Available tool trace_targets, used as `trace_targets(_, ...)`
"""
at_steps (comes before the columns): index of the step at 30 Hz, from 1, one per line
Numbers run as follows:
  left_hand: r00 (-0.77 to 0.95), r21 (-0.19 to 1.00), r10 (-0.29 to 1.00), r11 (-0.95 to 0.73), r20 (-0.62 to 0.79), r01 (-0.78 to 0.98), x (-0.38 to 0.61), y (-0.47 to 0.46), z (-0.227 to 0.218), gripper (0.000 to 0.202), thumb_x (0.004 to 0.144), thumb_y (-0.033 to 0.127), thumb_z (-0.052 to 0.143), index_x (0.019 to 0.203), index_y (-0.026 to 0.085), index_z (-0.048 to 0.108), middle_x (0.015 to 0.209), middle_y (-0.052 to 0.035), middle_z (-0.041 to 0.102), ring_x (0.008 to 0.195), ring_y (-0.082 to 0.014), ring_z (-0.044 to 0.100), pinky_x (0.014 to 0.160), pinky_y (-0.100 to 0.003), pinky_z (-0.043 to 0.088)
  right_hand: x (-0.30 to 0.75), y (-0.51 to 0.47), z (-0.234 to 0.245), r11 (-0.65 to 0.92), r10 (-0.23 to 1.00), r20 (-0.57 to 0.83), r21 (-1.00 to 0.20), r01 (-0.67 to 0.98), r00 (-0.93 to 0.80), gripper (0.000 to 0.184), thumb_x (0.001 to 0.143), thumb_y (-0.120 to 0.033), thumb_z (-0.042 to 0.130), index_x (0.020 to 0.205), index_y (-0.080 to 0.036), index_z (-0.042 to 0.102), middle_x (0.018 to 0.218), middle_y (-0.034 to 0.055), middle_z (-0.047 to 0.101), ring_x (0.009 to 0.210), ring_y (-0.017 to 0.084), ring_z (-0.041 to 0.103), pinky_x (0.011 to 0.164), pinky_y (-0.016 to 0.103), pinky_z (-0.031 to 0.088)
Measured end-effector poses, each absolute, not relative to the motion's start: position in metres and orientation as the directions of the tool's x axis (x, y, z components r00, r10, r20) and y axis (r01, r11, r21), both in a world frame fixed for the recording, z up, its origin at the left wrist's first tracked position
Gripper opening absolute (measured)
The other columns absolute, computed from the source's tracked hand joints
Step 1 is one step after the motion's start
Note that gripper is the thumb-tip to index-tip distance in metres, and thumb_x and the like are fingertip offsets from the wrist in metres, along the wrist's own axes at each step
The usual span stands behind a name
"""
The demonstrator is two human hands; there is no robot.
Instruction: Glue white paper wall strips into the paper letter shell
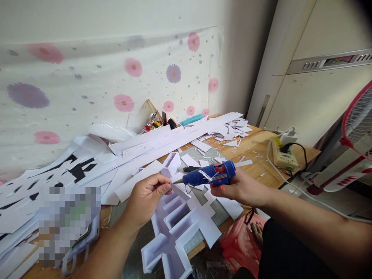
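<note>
My right hand [232, 185] is wrapped round a blue hot glue gun [205, 175], its nozzle pointing left and a small red light showing on its side. White strands hang on the gun's body. My left hand [152, 193] pinches a narrow white board strip [181, 191], close to the nozzle tip. Whether the tip touches the strip, I cannot tell. Below both hands lies a white board model [177, 236] with upright walls forming several compartments. Behind the gun there is a dark-handled tool [190, 169], partly hidden, beside a small folded white piece [171, 164].
White offcuts [229, 133] and long board strips [162, 141] cover the wooden table [250, 147]. Cut sheets [58, 174] pile up at left. A power strip [283, 155] with cords sits at the right edge, near a fan [359, 128]. A red plastic bag [241, 242] is below the table.
</note>
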State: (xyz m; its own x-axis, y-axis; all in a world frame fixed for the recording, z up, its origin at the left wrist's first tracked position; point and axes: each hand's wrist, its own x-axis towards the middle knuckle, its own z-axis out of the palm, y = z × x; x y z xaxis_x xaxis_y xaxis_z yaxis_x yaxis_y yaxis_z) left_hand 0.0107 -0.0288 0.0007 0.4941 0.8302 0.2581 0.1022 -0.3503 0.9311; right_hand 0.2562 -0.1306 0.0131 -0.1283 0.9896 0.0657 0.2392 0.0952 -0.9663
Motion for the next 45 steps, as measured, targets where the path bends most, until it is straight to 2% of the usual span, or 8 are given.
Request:
trace_targets(9,0.497,0.922,0.831,-0.361,0.251,0.139,0.011,-0.030,0.004,0.018,0.072,0.035,0.076,0.071,0.018,0.072,0.060,-0.0003,0.066,0.059,-0.0148,0.063,0.059,-0.026,0.055,0.259,-0.133,0.013,0.122,0.988,0.091,-0.958,0.261,-0.128,0.019,0.066,-0.034,0.063,0.069,-0.019,0.051,0.065,-0.0022,0.046,0.061,0.013,0.040,0.057,0.024,0.035)
trace_targets(23,0.479,0.926,0.831,-0.366,0.282,0.091,0.006,-0.025,0.001,0.010,0.073,0.028,0.077,0.074,0.019,0.073,0.063,0.0004,0.069,0.060,-0.0123,0.064,0.059,-0.021,0.054,0.263,-0.138,0.009,0.130,0.986,0.092,-0.949,0.287,-0.140,0.018,0.066,-0.033,0.060,0.069,-0.019,0.051,0.064,-0.0024,0.042,0.060,0.012,0.036,0.056,0.024,0.034)
trace_targets(30,0.447,0.926,0.843,-0.370,0.300,0.076,0.003,-0.023,0.003,0.011,0.074,0.029,0.077,0.074,0.019,0.074,0.064,0.0002,0.068,0.060,-0.0122,0.063,0.060,-0.022,0.054,0.267,-0.142,0.009,0.118,0.988,0.079,-0.939,0.323,-0.132,0.017,0.066,-0.034,0.059,0.072,-0.019,0.054,0.065,-0.0016,0.045,0.061,0.013,0.038,0.056,0.024,0.036)
trace_targets(38,0.388,0.961,0.881,-0.274,0.269,-0.045,0.000,-0.019,0.002,0.020,0.067,0.035,0.086,0.073,0.020,0.075,0.065,0.0010,0.068,0.060,-0.0104,0.063,0.060,-0.019,0.053,0.272,-0.149,0.017,0.116,0.986,0.070,-0.939,0.325,-0.150,0.019,0.067,-0.030,0.062,0.080,-0.018,0.056,0.070,-0.0018,0.052,0.064,0.013,0.045,0.060,0.024,0.040)
trace_targets(42,0.350,0.983,0.923,-0.120,0.162,-0.139,0.005,-0.025,0.010,0.035,0.055,0.043,0.093,0.070,0.019,0.073,0.060,0.0012,0.068,0.055,-0.0114,0.064,0.056,-0.020,0.053,0.270,-0.154,0.017,0.083,0.995,0.068,-0.977,0.199,-0.079,0.026,0.067,-0.035,0.070,0.085,-0.018,0.060,0.079,0.0019,0.063,0.073,0.018,0.058,0.067,0.028,0.049)
trace_targets(45,0.366,0.985,0.929,0.007,0.057,-0.174,0.008,-0.031,0.016,0.041,0.048,0.043,0.096,0.068,0.018,0.070,0.057,-0.0005,0.068,0.052,-0.0125,0.064,0.053,-0.020,0.052,0.268,-0.157,0.016,0.094,0.995,0.096,-0.985,0.141,0.002,0.035,0.067,-0.039,0.075,0.092,-0.018,0.063,0.086,0.0051,0.067,0.079,0.022,0.063,0.069,0.031,0.053)
